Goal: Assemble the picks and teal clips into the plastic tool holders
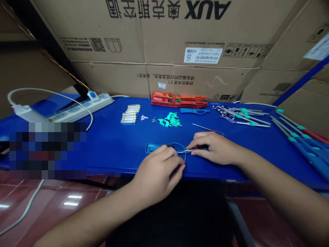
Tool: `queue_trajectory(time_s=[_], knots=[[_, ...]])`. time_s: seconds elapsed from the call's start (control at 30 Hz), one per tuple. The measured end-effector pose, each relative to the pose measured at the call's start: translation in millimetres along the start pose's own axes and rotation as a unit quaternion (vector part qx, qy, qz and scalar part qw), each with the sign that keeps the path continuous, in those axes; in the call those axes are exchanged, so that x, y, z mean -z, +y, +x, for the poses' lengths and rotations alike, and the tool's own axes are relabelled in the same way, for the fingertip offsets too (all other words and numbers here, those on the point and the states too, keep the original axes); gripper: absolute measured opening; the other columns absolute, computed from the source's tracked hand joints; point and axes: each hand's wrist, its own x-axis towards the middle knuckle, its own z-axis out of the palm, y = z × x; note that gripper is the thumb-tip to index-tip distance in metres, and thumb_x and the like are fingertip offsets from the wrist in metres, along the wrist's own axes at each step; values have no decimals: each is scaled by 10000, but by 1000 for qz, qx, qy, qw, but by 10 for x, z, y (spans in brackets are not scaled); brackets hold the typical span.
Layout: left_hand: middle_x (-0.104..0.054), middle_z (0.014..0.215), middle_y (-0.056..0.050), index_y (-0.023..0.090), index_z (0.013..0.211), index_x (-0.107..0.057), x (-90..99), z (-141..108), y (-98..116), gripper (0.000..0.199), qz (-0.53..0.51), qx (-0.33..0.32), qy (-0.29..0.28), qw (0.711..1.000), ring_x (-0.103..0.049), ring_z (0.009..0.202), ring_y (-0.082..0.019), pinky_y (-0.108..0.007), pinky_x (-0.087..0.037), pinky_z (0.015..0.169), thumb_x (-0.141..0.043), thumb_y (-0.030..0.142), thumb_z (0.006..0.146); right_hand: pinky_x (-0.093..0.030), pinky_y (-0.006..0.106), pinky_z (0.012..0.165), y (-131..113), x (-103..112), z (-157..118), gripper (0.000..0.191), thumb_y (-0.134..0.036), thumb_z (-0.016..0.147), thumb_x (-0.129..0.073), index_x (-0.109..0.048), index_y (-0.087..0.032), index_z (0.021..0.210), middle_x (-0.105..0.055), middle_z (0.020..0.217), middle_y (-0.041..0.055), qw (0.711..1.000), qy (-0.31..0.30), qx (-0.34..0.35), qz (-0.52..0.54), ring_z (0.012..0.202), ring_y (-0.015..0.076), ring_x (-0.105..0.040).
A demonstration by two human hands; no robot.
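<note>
Near the front edge of the blue bench [110, 145] lies a blue casing [152, 147], apparently set flat so both hands can reach its looped end. The right hand [217, 147] pinches a thin metal rod [189, 151], probably to steady it; the left hand [160, 169], fingers curled over the casing, pinches a thin grey strand [185, 157]. Beyond, green pieces [173, 120] lie loosely piled before an upside-down carton [164, 41]; reddish tiled floor [74, 212] shows below.
</note>
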Motion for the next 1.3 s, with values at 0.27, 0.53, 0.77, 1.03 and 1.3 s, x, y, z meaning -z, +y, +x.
queue_trajectory(time_s=[0.27,0.53,0.77,1.03,1.3], knots=[[-632,800,-45,196,960,-738,-79,-83,-8,207,45,-40,-6,998,-541,755,-187,-331,-484,667,-534,231,962,-464,272,736,59,-37,-5,283,-225,976,-546,-736,-282,1177,-610,879,39,994,-7,91,-51,828,147,-587],[-647,1037,-51,226,1066,-696,239,-54,-308,177,-4,58,-8,998,-576,943,-197,-386,-488,873,-577,279,948,-473,270,766,36,-63,-3,276,-195,966,-559,-754,-285,1140,-609,925,40,996,2,82,-31,863,141,-589],[-631,1104,-38,251,1104,-685,241,-55,-409,192,-35,70,-66,995,-580,1028,-193,-391,-495,942,-585,241,941,-487,307,820,-113,-55,-5,280,-190,951,-548,-744,-281,1129,-613,1012,48,999,-17,22,-47,932,165,-602],[-620,1090,-59,268,1075,-740,219,-62,-413,227,-20,34,-58,998,-581,970,-194,-385,-500,888,-556,221,950,-471,327,815,-207,-113,-24,216,-234,939,-571,-744,-260,1065,-613,980,48,997,5,18,-71,906,174,-588],[-629,1026,-58,248,1051,-732,286,53,-457,213,-16,26,-102,994,-583,964,-202,-393,-483,900,-545,241,949,-454,329,784,-222,-166,35,175,-244,929,-575,-747,-215,944,-621,895,52,993,42,36,-100,825,174,-577]])
